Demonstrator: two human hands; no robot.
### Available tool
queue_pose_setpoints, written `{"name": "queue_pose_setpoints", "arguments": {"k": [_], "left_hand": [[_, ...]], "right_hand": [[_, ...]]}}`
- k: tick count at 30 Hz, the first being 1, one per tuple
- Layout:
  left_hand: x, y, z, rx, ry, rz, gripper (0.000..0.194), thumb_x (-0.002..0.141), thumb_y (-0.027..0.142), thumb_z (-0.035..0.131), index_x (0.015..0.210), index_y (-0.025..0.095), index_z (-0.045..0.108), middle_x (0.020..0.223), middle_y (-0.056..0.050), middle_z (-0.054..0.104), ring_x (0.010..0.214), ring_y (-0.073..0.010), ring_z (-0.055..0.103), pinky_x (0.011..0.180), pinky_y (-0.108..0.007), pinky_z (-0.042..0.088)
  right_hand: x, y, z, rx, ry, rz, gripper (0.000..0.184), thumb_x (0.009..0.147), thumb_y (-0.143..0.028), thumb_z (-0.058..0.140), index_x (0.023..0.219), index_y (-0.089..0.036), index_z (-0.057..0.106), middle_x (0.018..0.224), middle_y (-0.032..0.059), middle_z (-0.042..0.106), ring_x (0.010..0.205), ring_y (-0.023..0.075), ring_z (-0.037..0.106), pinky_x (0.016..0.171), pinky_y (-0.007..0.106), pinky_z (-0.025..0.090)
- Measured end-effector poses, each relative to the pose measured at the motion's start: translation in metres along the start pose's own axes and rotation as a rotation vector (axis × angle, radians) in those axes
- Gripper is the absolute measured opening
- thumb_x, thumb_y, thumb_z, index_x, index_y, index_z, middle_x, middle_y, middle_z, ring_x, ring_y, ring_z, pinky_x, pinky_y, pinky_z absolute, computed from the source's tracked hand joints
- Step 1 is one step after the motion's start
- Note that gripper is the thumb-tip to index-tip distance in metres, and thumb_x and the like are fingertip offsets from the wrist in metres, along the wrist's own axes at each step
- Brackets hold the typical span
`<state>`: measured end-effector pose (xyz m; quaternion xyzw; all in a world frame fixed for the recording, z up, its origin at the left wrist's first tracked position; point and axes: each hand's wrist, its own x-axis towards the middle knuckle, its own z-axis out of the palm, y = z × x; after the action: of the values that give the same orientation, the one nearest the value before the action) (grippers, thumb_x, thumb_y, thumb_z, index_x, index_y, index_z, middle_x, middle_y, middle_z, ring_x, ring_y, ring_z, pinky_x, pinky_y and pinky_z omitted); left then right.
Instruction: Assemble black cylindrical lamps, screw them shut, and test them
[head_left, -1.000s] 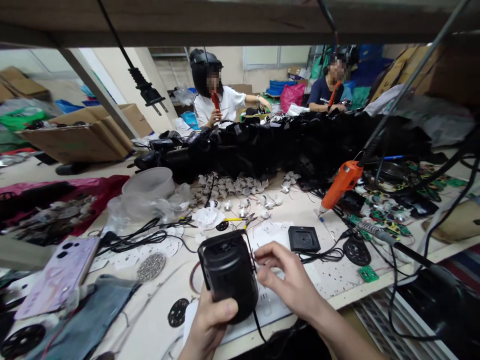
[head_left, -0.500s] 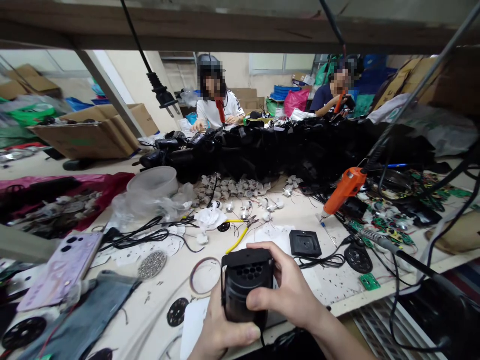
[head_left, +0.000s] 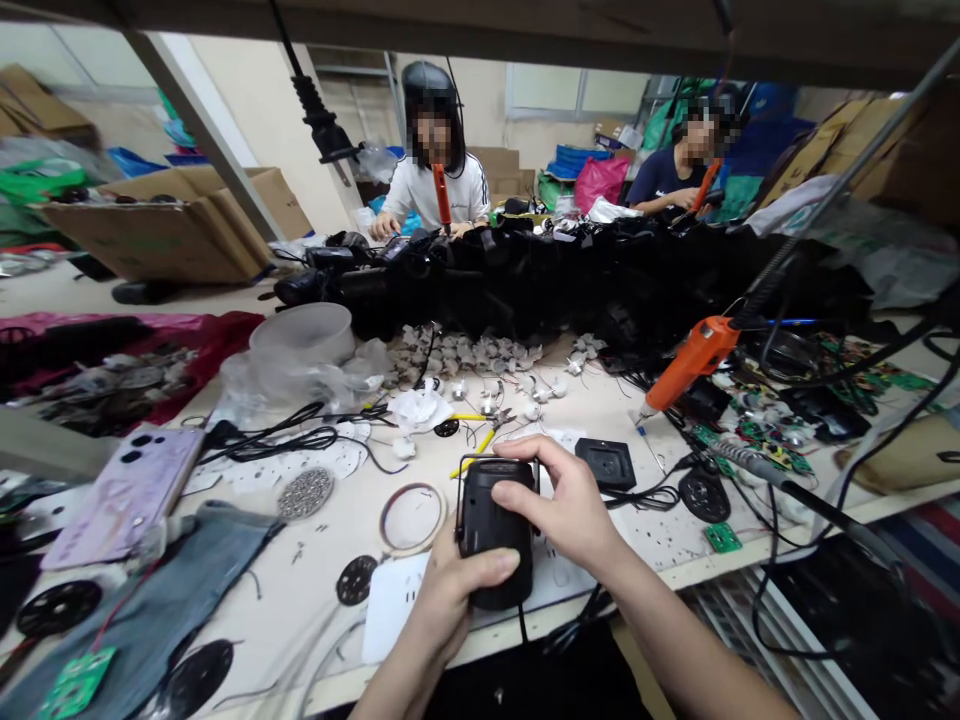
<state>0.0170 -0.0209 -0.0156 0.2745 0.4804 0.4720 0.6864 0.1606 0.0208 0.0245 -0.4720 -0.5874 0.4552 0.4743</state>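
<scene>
Both hands grip a black cylindrical housing [head_left: 487,525] with a thin U-shaped bracket and a cord hanging from its lower end. My left hand [head_left: 459,590] wraps its lower left side, thumb across the front. From the upper right my right hand [head_left: 562,510] clasps it, thumb on the front and fingers over the top end. Just behind the housing lie yellow-handled pliers [head_left: 484,450], partly covered. A square black part with a recess [head_left: 604,464] rests right of my right hand. Left of the housing are a tape roll [head_left: 412,516] and a white plate [head_left: 394,605].
An orange electric screwdriver [head_left: 690,365] hangs at the right, near green circuit boards [head_left: 721,538]. Small white motor-like parts [head_left: 465,355] lie farther back, before a black heap [head_left: 540,280]. At left are a phone [head_left: 127,495] and a dish of screws [head_left: 305,494]. Two people sit opposite.
The housing has tilted in my hands, so its end with the grid of holes no longer shows and its smooth side faces me. The view has shifted slightly.
</scene>
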Motion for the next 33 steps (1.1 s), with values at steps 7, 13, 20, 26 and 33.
{"name": "queue_pose_setpoints", "arguments": {"k": [7, 13, 20, 26, 33], "left_hand": [[-0.001, 0.01, 0.003, 0.012, 0.065, 0.062, 0.069, 0.048, 0.021, 0.08, 0.114, 0.014, 0.062, 0.097, -0.009, 0.072, 0.092, -0.0291, 0.065, 0.073, -0.031, 0.052], [-0.003, 0.012, 0.01, -0.027, 0.09, 0.076, 0.062, 0.049, 0.017, 0.079, 0.109, 0.012, 0.065, 0.088, -0.007, 0.071, 0.083, -0.0264, 0.066, 0.069, -0.03, 0.052], [0.0, 0.016, 0.01, -0.343, 0.251, -0.034, 0.031, 0.05, 0.013, 0.077, 0.08, 0.012, 0.068, 0.074, -0.004, 0.071, 0.067, -0.0169, 0.065, 0.061, -0.024, 0.054], [-0.001, 0.035, 0.001, -0.536, 0.332, -0.108, 0.021, 0.076, 0.02, 0.059, 0.093, 0.009, 0.066, 0.08, -0.013, 0.072, 0.067, -0.0206, 0.068, 0.063, -0.032, 0.058], [-0.002, 0.033, 0.004, -0.558, 0.32, -0.096, 0.022, 0.08, 0.027, 0.058, 0.095, 0.012, 0.064, 0.077, -0.009, 0.071, 0.065, -0.019, 0.066, 0.061, -0.029, 0.056]], "right_hand": [[0.01, -0.006, -0.002, -0.062, -0.086, 0.095, 0.057, 0.067, -0.026, 0.078, 0.12, -0.025, 0.058, 0.112, 0.0043, 0.067, 0.109, 0.0221, 0.061, 0.099, 0.04, 0.045], [-0.001, -0.012, 0.007, -0.458, 0.095, -0.392, 0.03, 0.081, -0.014, 0.061, 0.111, -0.019, 0.06, 0.094, 0.0061, 0.065, 0.091, 0.0225, 0.058, 0.082, 0.04, 0.049], [-0.017, -0.009, 0.009, -0.526, 0.165, -0.635, 0.03, 0.087, -0.015, 0.059, 0.117, -0.016, 0.054, 0.103, 0.0111, 0.059, 0.098, 0.0244, 0.055, 0.084, 0.039, 0.049], [-0.05, 0.005, 0.016, -0.467, 0.125, -0.39, 0.014, 0.091, -0.014, 0.052, 0.078, -0.019, 0.054, 0.072, 0.0011, 0.057, 0.066, 0.0145, 0.057, 0.06, 0.026, 0.045], [-0.059, 0.015, 0.041, -0.716, 0.082, -0.466, 0.014, 0.09, -0.019, 0.048, 0.08, -0.017, 0.057, 0.069, 0.0036, 0.059, 0.058, 0.0162, 0.056, 0.053, 0.027, 0.044]]}}
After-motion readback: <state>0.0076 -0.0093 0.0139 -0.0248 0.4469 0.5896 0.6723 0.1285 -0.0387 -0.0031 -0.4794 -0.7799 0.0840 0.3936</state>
